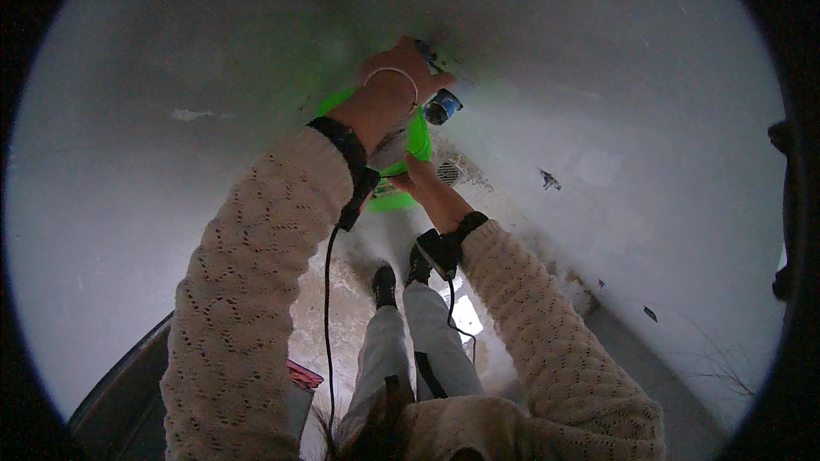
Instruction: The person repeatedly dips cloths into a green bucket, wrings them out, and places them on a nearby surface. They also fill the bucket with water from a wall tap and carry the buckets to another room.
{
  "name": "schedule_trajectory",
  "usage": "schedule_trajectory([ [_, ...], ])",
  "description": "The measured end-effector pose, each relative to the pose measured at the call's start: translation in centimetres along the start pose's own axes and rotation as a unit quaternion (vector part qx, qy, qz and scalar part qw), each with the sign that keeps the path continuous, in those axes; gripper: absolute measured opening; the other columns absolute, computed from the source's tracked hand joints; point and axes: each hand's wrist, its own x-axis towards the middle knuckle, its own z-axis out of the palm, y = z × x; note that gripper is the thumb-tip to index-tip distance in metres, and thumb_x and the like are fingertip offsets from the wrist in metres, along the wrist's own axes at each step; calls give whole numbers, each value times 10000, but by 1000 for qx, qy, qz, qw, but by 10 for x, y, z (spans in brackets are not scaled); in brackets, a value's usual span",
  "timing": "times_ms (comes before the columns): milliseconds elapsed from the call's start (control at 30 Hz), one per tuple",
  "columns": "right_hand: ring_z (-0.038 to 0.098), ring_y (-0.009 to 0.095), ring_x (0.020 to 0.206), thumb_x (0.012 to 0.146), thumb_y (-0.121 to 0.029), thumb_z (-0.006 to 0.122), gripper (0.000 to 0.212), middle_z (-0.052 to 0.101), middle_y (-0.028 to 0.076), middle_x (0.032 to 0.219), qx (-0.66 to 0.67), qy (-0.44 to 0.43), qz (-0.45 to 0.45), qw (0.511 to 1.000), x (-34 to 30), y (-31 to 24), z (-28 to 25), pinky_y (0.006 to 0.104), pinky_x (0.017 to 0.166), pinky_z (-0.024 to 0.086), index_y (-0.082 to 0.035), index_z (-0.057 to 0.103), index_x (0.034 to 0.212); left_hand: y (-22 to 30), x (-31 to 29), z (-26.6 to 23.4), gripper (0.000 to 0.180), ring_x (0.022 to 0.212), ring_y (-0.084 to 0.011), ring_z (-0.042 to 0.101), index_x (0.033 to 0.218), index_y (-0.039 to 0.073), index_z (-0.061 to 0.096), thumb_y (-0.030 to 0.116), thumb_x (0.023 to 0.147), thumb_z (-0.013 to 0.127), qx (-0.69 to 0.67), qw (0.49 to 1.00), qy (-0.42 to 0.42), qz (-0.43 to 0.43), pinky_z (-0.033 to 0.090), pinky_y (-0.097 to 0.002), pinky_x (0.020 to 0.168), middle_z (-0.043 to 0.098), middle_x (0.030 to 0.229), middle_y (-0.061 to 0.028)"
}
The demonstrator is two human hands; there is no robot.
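Ahead, the left hand (401,68) reaches over a green tub (418,141) to a dark blue fitting (424,52), thumb stuck out above a blue cylinder (442,108); its other fingers are hidden, grip unclear. The right hand (416,179) is at the tub's near side, fingers curled, pinch uncertain. The tub is near a drain (448,173). Steadying it there should prevent tipping.

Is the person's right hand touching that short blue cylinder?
Apart. The head view shows the right hand lower in the picture than the short blue cylinder, with the green container visible between them.
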Motion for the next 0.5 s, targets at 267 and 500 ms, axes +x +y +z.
schedule_trajectory([
  [267,633,208,714,924,-291,439,293,618,92,951,-60,-75,-31,995,-12,-8,4,294,547,554,-86,516,1118,2,-2,7,856,1025,-326,586,1282,1,326,535,689,632,-10,1000,10,-13,467,-422,868,582,1135,-182],
  [500,616,248,525,865,-295,587,366,623,171,816,68,-31,-16,997,-2,-5,-3,323,433,534,3,511,1063,1,-8,3,853,1037,-322,580,1320,-1,281,534,738,603,2,1000,-10,-1,465,-412,877,580,1138,-183],
])
